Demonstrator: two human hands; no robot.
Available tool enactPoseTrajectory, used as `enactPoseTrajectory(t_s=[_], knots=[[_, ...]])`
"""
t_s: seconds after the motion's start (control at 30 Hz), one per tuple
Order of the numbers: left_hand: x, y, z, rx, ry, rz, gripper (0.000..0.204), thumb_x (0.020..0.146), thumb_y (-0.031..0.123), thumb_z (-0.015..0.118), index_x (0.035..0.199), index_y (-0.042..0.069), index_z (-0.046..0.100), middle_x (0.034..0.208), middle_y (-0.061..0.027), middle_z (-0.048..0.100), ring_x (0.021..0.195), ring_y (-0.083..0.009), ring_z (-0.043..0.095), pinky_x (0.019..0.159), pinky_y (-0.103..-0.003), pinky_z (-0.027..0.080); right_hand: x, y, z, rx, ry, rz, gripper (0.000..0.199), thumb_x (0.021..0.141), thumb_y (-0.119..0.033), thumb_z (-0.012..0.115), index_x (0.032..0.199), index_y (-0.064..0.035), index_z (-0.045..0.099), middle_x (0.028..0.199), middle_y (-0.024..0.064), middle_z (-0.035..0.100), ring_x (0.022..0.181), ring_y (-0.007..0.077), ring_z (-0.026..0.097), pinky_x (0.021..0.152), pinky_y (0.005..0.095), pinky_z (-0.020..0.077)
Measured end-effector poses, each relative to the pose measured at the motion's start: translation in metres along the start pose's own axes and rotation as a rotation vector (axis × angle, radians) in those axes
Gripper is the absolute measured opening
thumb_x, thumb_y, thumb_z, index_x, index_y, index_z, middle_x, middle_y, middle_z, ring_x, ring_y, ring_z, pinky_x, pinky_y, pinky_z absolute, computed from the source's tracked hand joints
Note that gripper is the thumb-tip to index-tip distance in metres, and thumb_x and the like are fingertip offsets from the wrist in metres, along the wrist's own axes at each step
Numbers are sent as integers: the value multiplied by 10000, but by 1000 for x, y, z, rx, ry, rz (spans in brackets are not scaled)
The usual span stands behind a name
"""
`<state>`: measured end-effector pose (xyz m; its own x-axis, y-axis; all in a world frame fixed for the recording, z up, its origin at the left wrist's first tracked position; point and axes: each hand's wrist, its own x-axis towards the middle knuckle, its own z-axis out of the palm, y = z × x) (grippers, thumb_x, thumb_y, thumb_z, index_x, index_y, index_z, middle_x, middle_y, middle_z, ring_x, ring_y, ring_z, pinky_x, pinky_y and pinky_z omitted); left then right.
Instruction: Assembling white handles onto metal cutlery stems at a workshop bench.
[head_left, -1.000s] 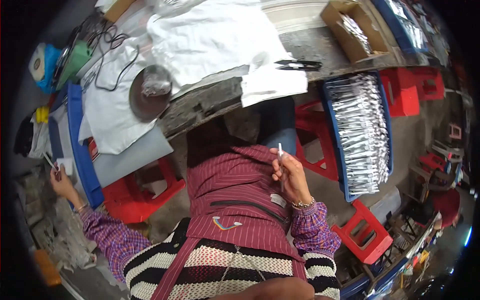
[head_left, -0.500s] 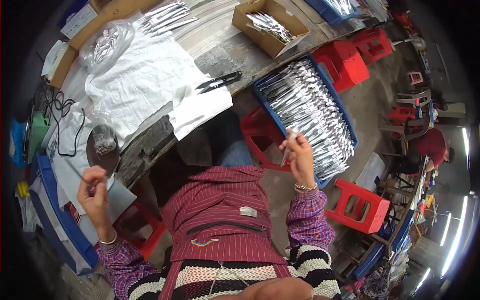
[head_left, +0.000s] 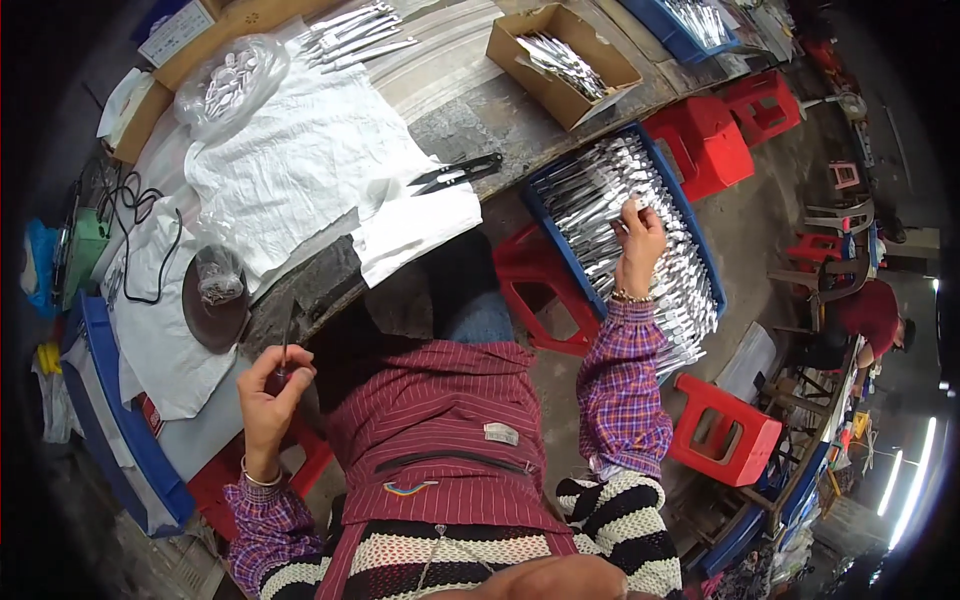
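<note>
two bare hands are spread apart before a cluttered bench (head_left: 455, 125). the left hand (head_left: 268, 402) has its fingers curled round a dark-handled tool (head_left: 281, 378), the thin shaft pointing up. the right hand (head_left: 640, 248), fingertips drawn narrow, is over a blue bin (head_left: 682, 211) full of slim silvery pieces (head_left: 590, 195) (whether it grips one cannot be told). each piece looks light, stiff and rather slippery; a mid-length pinch should hold best.
</note>
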<state>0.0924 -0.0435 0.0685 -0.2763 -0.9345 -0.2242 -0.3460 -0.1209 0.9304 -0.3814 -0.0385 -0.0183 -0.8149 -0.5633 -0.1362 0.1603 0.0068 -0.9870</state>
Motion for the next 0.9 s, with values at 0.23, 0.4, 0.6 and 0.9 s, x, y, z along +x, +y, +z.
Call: enactPoseTrajectory(t_s=[0.23, 0.4, 0.6, 0.9], knots=[[2, 5, 6, -52, -62, -114, 122, 796, -14, 597, 916, -28, 614, 788, -28, 619, 732, -75, 581, 668, -196, 449, 12, 25, 16, -115, 13, -202, 236, 821, -98, 667, 999, 20, 567, 774, 12, 549, 612, 72, 545, 539, 211, 477], [3, -5, 11, -76, -64, -91, 119, 807, 8, 603, 925, -9, 609, 765, -19, 619, 620, -38, 503, 558, -175, 380, 9, 23, 17, -535, 74, -425, 467, 759, -114, 706, 1176, -8, 525, 875, 71, 547, 602, 99, 561, 538, 231, 472], [3, -9, 17, -88, -79, -75, 118, 817, 24, 600, 934, 8, 602, 741, -16, 622, 503, -4, 427, 453, -158, 314, 2, 14, 22, -686, 55, -591, 458, 760, -118, 693, 1180, -24, 535, 1119, 126, 482, 702, 131, 586, 572, 233, 495], [0, -10, 26, -95, -101, -105, 128, 805, 20, 609, 932, 5, 609, 737, -8, 624, 528, -9, 456, 474, -162, 340, -20, -3, 11, -185, -95, -257, 339, 889, -67, 554, 1225, -26, 522, 1141, 112, 552, 812, 141, 617, 624, 229, 524]])
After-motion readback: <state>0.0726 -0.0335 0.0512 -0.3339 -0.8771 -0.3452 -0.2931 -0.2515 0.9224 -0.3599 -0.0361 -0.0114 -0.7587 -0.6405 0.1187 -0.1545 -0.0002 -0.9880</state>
